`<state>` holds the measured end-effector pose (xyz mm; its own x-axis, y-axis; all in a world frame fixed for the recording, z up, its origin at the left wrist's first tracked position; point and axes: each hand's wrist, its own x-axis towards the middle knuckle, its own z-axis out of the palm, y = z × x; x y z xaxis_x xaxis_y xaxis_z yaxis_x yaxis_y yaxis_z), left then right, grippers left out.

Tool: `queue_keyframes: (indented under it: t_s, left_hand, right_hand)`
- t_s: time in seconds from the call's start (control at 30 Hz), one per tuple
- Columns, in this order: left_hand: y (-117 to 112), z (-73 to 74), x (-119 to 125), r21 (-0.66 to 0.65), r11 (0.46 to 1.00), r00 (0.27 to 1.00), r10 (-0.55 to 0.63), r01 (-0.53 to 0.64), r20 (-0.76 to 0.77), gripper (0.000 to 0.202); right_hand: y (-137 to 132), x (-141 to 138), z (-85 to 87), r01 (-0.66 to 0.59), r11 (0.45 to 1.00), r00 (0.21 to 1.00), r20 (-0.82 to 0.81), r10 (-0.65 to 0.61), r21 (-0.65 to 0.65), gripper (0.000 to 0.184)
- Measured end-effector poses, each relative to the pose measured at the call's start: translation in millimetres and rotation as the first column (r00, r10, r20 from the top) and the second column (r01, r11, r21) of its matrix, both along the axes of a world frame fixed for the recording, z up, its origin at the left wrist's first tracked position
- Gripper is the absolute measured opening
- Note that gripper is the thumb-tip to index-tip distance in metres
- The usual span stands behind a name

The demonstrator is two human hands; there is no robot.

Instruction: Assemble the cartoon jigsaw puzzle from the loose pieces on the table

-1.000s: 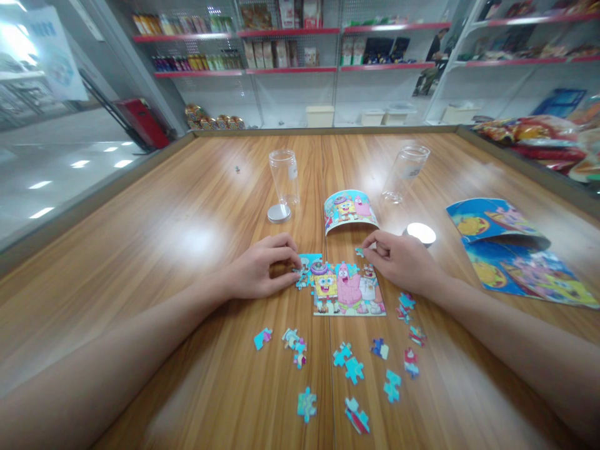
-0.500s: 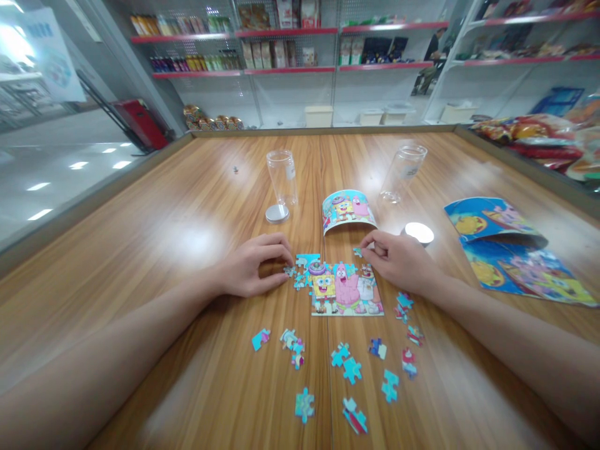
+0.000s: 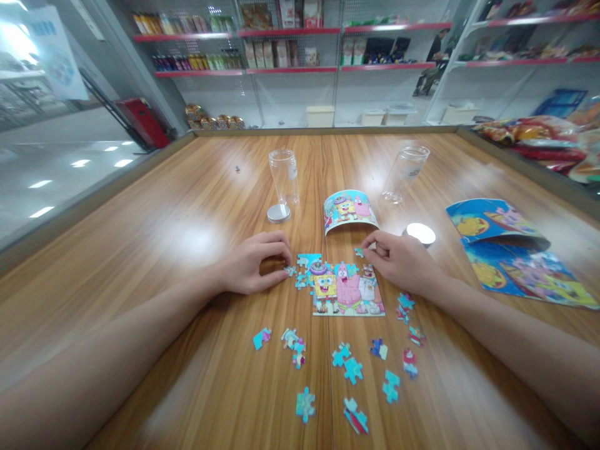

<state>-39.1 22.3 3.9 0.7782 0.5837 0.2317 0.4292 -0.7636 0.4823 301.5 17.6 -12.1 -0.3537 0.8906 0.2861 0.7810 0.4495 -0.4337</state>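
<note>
A partly assembled jigsaw puzzle (image 3: 347, 290) with cartoon figures lies in front of me. My right hand (image 3: 391, 255) is at its upper right, with thumb and fingertips pinched on a small blue puzzle piece (image 3: 359, 252). My left hand (image 3: 253, 264) rests on the table at the puzzle's left. Its fingers are curved, with a gap between thumb and forefinger, and the tips are beside a small puzzle piece (image 3: 291, 270). Several loose pieces, among them a blue one (image 3: 353, 370) and a red and white one (image 3: 355, 415), lie nearer to me.
Behind the puzzle stands a curved picture sheet (image 3: 350, 209). Two clear jars (image 3: 284, 178) (image 3: 405, 175) stand farther back, near a silver lid (image 3: 279, 214) and a white-looking lid (image 3: 420, 234). Blue picture sheets (image 3: 529, 272) lie at right. Stocked shelves (image 3: 290, 31) are beyond the table.
The view has shifted very slightly. Both hands and the puzzle pieces keep nearly the same places, with the right hand still pinching its piece.
</note>
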Motion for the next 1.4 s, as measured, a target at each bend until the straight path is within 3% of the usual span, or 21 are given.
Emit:
queue_keyframes:
  t_s: [1.4]
  left_hand:
    - [1.1, -3.1, 3.6, -0.025, 0.999, 0.999, 0.023, -0.022, 0.033, 0.015]
  right_hand:
    - [1.0, 0.5, 0.1, 0.009, 1.000, 1.000, 0.011, -0.009, 0.014, 0.010]
